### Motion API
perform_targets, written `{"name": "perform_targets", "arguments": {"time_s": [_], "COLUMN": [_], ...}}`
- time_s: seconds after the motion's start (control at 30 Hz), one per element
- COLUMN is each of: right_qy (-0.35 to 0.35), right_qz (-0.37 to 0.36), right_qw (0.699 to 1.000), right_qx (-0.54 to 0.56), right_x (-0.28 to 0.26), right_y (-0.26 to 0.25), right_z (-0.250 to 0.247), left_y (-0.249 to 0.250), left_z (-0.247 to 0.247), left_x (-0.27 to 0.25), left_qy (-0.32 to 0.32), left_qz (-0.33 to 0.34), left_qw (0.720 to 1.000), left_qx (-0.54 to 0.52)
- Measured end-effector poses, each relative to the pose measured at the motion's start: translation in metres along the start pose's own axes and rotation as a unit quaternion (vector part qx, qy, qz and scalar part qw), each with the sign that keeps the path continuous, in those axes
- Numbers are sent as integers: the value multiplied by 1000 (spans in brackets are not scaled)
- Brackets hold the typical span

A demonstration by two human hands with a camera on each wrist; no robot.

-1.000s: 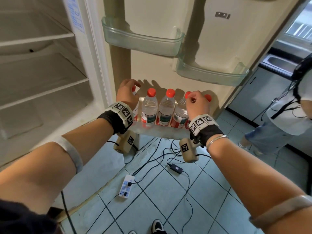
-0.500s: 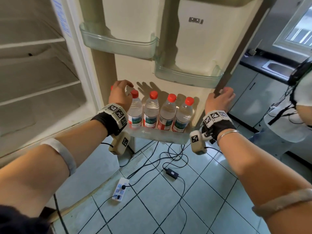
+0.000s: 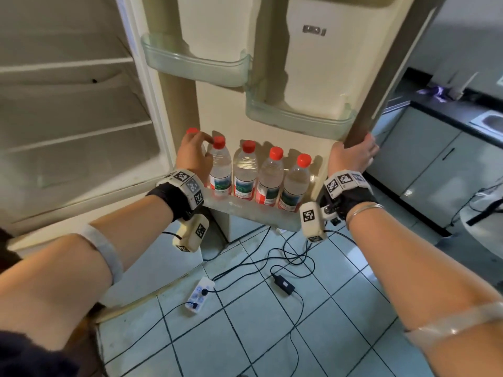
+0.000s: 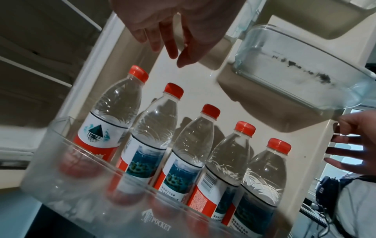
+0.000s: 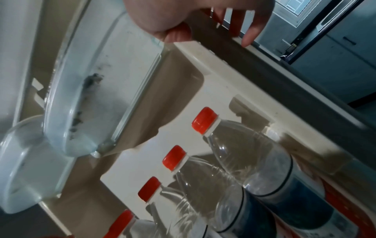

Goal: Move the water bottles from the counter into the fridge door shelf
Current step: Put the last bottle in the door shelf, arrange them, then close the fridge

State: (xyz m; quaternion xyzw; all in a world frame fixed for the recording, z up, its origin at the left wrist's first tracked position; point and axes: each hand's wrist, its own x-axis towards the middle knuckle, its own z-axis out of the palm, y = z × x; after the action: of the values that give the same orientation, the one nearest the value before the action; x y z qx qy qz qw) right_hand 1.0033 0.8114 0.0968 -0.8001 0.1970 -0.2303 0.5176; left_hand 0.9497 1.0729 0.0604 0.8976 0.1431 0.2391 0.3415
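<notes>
Several clear water bottles (image 3: 246,172) with red caps stand in a row in the lowest fridge door shelf (image 3: 245,212). The leftmost bottle is mostly hidden behind my left hand (image 3: 194,155) in the head view. In the left wrist view that hand (image 4: 168,32) hovers above the bottles (image 4: 114,112) with fingers hanging relaxed and holding nothing. My right hand (image 3: 353,156) grips the door's dark outer edge (image 3: 381,77) to the right of the row. In the right wrist view the thumb and fingers (image 5: 250,24) wrap that edge (image 5: 284,83).
Two clear upper door bins (image 3: 196,61) (image 3: 299,118) hang above the bottles. The fridge's inner shelves (image 3: 68,137) are on the left. Cables and a power strip (image 3: 200,295) lie on the tiled floor. Another person (image 3: 484,213) stands at the right by a counter with a sink (image 3: 487,121).
My right hand let go of the rightmost bottle and moved right onto the door edge. The left hand stays over the leftmost bottle.
</notes>
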Motion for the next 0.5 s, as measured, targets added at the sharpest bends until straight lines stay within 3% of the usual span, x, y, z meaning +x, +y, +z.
{"name": "perform_targets", "arguments": {"time_s": [0.23, 0.5], "right_qy": [34, 23], "right_qz": [-31, -73], "right_qw": [999, 993], "right_qx": [-7, 89], "right_x": [-28, -98], "right_y": [9, 10], "right_z": [-20, -45], "left_y": [-7, -36], "left_z": [-27, -74], "left_x": [-22, -83], "left_qy": [8, 22], "left_qz": [4, -6], "left_qw": [1000, 1000], "left_qx": [22, 6]}}
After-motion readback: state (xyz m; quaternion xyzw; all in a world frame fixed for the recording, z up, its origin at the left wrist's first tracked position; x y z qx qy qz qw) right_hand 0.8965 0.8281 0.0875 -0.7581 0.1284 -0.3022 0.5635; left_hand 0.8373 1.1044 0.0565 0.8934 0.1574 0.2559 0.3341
